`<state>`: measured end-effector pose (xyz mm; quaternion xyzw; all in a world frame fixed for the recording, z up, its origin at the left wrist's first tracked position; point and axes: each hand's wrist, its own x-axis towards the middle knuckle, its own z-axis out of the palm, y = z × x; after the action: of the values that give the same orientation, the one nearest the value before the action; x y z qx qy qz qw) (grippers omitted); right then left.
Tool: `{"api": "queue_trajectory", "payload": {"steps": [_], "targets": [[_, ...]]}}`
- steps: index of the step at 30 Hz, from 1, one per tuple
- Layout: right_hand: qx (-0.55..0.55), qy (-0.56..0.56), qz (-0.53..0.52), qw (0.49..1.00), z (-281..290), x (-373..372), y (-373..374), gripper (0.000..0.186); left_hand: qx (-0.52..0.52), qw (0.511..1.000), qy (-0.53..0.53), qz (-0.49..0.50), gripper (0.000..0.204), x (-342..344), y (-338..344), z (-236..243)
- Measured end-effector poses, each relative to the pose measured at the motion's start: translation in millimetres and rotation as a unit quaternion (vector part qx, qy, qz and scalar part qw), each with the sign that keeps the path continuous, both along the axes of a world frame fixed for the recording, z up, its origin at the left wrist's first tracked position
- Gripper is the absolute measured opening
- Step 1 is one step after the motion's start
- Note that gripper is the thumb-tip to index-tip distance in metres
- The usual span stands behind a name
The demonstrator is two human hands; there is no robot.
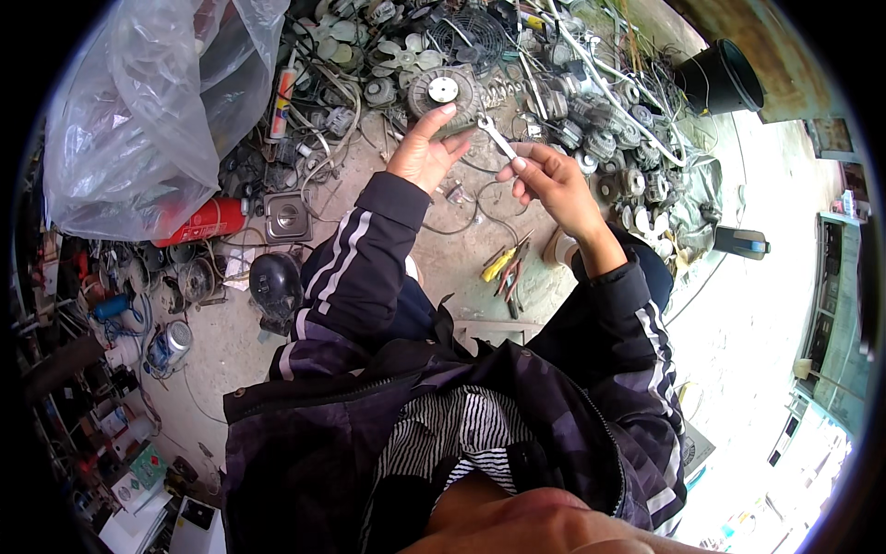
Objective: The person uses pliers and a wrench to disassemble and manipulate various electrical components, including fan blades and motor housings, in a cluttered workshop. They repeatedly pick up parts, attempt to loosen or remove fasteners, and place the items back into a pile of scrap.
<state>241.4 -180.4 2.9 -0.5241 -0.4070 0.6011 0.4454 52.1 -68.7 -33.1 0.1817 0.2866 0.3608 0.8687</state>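
My right hand (pixel 551 185) is closed around a metal wrench (pixel 498 139), its open jaw pointing up and left. At the near edge of a grey motor housing (pixel 468 93) with a round, pale metal centre, my left hand (pixel 426 155) has its fingers apart. One of its fingertips overlaps the housing's edge; whether it presses on it is hard to see. The wrench's jaw is close to the housing's lower right corner. On the floor between my knees lie pliers with yellow grips (pixel 499 265) and several red-handled tools (pixel 513 272).
Beyond my hands spreads a heap of motors (pixel 600 129), fan blades (pixel 406 57) and cables. A clear plastic bag (pixel 157 111) stands left, beside a red cylinder (pixel 208 222) and a metal lid (pixel 288 218). A black bucket (pixel 724 78) is at the far right.
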Motion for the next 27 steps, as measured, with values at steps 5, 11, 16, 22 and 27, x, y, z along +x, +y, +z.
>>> {"api": "queue_trajectory", "payload": {"steps": [5, 11, 16, 22, 27], "targets": [[-0.019, 0.009, 0.003, 1.0, -3, 2, 1, 0.033, 0.015, 1.0, -0.015, -0.007, 0.035, 1, 0, -1], [-0.115, 0.139, 0.043, 0.983, 4, 3, 1, 0.04, 0.032, 0.999, -0.009, -0.007, 0.036, 1, -1, -5], [-0.144, 0.202, -0.016, 0.969, -6, 12, 3, 0.035, 0.024, 1.0, 0.007, 0.016, 0.037, 2, 0, -3], [-0.057, 0.086, -0.011, 0.995, -8, -2, 3, 0.026, 0.005, 1.0, 0.016, 0.017, 0.039, 1, 0, 1], [0.0, -0.02, 0.05, 0.999, -9, -9, 7, 0.028, 0.029, 0.999, 0.027, 0.015, 0.04, 3, -3, -2]]}}
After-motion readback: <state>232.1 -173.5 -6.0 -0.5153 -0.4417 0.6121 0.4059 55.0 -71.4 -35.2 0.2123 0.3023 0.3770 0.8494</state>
